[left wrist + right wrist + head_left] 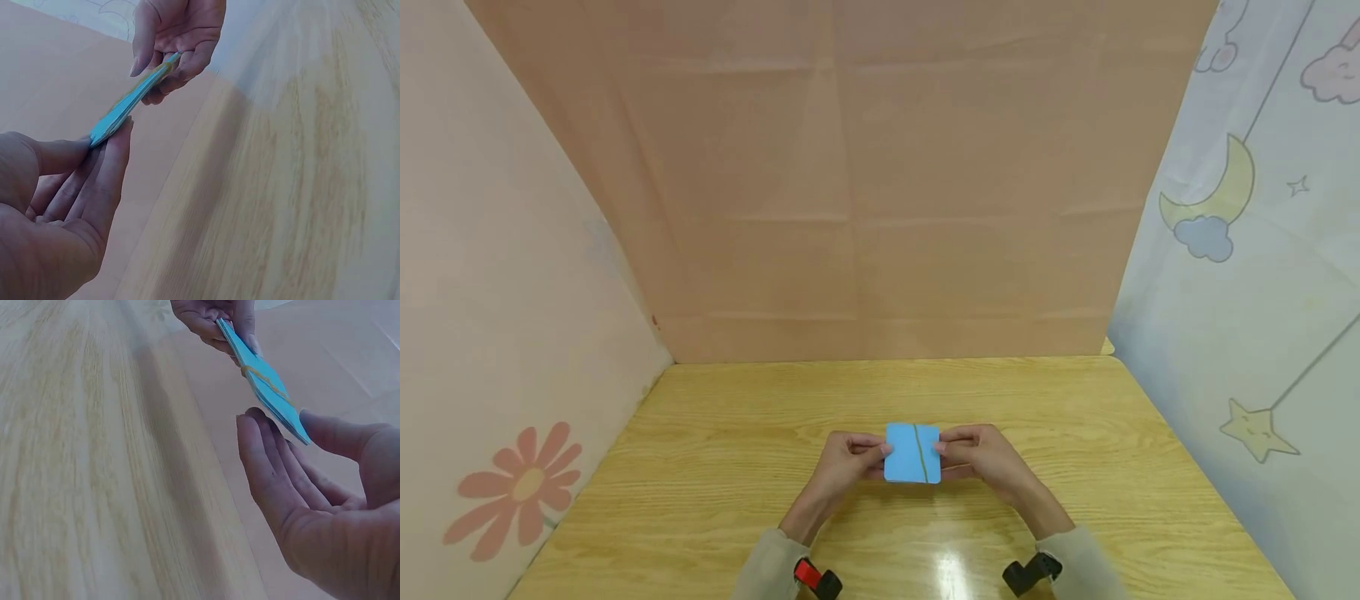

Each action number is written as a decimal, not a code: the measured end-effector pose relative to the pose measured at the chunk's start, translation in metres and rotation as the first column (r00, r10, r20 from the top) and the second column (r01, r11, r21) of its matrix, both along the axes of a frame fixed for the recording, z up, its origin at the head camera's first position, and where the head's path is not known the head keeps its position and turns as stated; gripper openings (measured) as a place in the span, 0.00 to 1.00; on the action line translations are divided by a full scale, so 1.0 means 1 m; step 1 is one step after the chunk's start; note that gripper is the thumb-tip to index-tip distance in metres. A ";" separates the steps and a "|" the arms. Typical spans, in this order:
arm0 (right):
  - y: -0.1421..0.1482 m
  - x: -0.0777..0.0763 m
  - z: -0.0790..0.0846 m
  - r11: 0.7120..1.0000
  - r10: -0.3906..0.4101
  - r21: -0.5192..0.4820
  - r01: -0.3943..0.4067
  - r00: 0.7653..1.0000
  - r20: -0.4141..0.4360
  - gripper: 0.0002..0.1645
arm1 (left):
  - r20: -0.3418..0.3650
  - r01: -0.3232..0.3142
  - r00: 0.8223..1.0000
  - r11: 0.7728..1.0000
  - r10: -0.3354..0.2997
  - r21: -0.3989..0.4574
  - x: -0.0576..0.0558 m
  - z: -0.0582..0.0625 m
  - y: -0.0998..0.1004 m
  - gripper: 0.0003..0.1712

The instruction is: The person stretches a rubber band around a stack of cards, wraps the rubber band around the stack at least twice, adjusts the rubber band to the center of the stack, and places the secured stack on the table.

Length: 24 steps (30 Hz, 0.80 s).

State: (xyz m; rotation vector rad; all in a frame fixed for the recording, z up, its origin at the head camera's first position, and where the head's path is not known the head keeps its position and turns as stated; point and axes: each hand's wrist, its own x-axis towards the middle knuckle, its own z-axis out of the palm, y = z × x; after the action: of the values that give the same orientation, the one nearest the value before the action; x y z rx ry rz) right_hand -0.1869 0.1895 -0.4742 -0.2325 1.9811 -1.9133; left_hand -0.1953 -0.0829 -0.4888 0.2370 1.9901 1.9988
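A thin stack of light blue cards (901, 454) with rounded corners is held up over the table. Around it runs a yellowish rubber band (920, 450), slightly slanted and nearer the right side. My left hand (845, 462) pinches the stack's left edge, thumb on top and fingers beneath, as the left wrist view also shows. At the opposite edge is my right hand (988, 458), its thumb on the upper face and its fingers behind. In the right wrist view the right hand's fingertips (250, 419) lie under the stack (275, 394), partly hidden by it.
The wood-grain table (715, 433) spreads around both hands. A brown creased sheet (850, 208) hangs at the back. Pale walls with printed drawings stand left (497, 292) and right (1262, 317). Each wrist wears a dark strap-mounted device (1032, 573).
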 end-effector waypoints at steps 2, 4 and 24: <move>-0.001 0.000 -0.002 1.000 -0.018 -0.011 0.018 1.000 -0.003 0.30 | 0.003 -0.014 1.000 1.000 0.014 0.003 0.000 0.000 0.000 0.15; -0.001 0.001 -0.004 0.999 -0.031 -0.026 0.031 0.999 -0.006 0.29 | 0.002 -0.022 1.000 1.000 0.022 0.001 0.000 0.000 0.000 0.14; -0.009 -0.004 -0.008 0.990 -0.140 -0.015 0.140 0.990 0.003 0.21 | 0.019 -0.030 0.999 0.999 0.030 -0.013 -0.002 -0.001 -0.001 0.17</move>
State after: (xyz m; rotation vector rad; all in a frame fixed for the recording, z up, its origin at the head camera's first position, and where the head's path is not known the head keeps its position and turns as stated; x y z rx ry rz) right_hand -0.1908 0.1809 -0.4821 -0.0979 2.0303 -2.0139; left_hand -0.1975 -0.0835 -0.4902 0.1856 2.0054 1.9985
